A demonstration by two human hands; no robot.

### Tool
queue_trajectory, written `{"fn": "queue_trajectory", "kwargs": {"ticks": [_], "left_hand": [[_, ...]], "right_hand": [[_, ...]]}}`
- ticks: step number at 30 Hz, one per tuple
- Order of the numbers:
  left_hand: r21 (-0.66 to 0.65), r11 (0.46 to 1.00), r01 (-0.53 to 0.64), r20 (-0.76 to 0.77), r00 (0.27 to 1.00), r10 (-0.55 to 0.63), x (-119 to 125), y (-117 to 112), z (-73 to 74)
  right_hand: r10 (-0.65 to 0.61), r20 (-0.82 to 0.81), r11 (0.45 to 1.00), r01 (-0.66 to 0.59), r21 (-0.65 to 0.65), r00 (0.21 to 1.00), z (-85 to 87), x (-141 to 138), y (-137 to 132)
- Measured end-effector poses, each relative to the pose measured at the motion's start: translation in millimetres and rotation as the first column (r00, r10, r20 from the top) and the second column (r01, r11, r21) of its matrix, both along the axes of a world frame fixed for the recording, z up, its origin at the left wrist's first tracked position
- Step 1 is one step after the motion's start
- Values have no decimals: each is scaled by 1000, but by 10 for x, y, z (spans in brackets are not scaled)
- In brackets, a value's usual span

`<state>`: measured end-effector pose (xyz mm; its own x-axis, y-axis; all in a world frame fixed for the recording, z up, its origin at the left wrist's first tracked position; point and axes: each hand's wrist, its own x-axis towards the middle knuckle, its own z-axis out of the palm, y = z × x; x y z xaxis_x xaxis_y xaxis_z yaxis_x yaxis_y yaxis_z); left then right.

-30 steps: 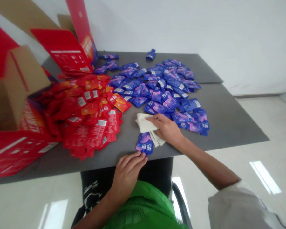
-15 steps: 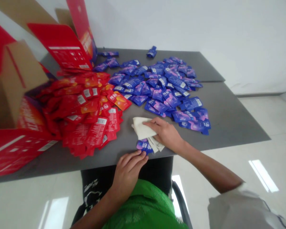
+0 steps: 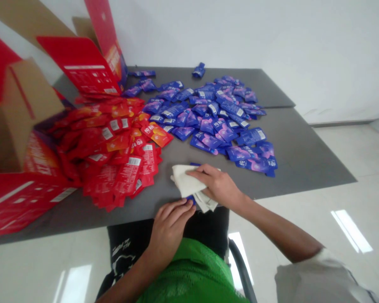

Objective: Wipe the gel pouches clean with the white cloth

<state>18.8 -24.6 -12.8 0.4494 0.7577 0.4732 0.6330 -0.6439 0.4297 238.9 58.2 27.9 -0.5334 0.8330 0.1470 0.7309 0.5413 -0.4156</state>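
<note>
The white cloth (image 3: 183, 182) lies bunched at the near edge of the grey table (image 3: 303, 155), spread over a blue packet (image 3: 191, 198). Only slivers of that packet peep out from under the cloth's far and near sides.

At the far left, an open red carton (image 3: 25, 198) stands on the table with its flaps raised and its brown inside showing. Just to its right, a heap of red packets (image 3: 113, 139) spills from the carton's mouth towards the middle of the table, overlapping one another.

Next comes the left hand (image 3: 169, 224), palm down at the table's near edge. Its fingers are stretched out and unclenched, and the fingertips rest by the near corner of the covered blue packet, grasping nothing.

The right hand (image 3: 220, 188) lies palm down on the cloth. Its bent fingers clasp the fabric and hold it flat against the packet beneath, and loose folds trail out under the palm.

Beyond and to the right of this hand, many blue packets (image 3: 214, 113) lie scattered in a loose layer across the table's middle and far part, well apart from the cloth. One more lone blue packet (image 3: 198, 70) lies near the far edge.
</note>
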Motion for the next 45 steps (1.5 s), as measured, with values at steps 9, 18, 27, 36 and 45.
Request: {"fn": "queue_trajectory", "kwargs": {"ticks": [9, 18, 27, 36, 45], "left_hand": [[-38, 999, 25, -73, 997, -28, 89, 158, 216], [87, 976, -198, -281, 935, 215, 487, 444, 236], [-80, 951, -298, -457, 859, 230, 541, 629, 609], [-291, 912, -288, -107, 957, 268, 191, 728, 296], [62, 994, -88, -155, 983, 97, 71, 17, 351]], "right_hand": [[-184, -220, 953, 229, 200, 958, 172, 366, 43], [-381, -520, 849, 512, 131, 765, -73, 665, -522], [-414, -624, 810, 581, 79, 663, -248, 759, -565], [-418, -622, 818, 572, 60, 662, -290, 766, -537], [-299, -470, 923, 377, 80, 830, 6, 599, -401]]}}
